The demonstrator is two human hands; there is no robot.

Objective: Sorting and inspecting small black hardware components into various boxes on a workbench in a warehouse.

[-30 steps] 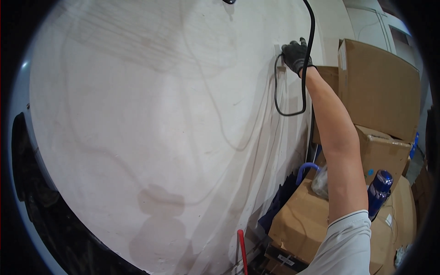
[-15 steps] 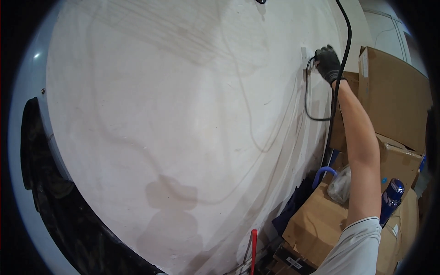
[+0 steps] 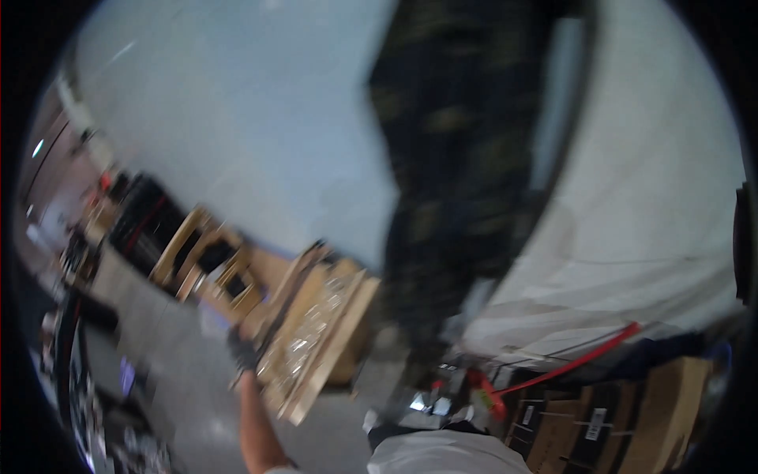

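My left hand (image 3: 242,352), in a dark grey glove, reaches out over the grey floor at lower left. Motion smears its fingers, so whether it grips anything is not clear. Just right of it lean wooden boards (image 3: 328,355) with some shiny clear wrapping (image 3: 304,345) among them. A blurred pale patch lies just beyond the fingertips, too smeared to name. My right hand is out of the picture.
Dark patterned cloth (image 3: 466,158) hangs in front, between a pale blue wall (image 3: 276,134) and a white wall (image 3: 647,174). A red-handled tool (image 3: 572,359) slants above cardboard boxes (image 3: 663,419) at right. Wooden frames (image 3: 213,257) stand farther left.
The view has swung left and down, away from the white wall. The gloved right hand at the wall fitting with the black cable has left view; my left hand has appeared.
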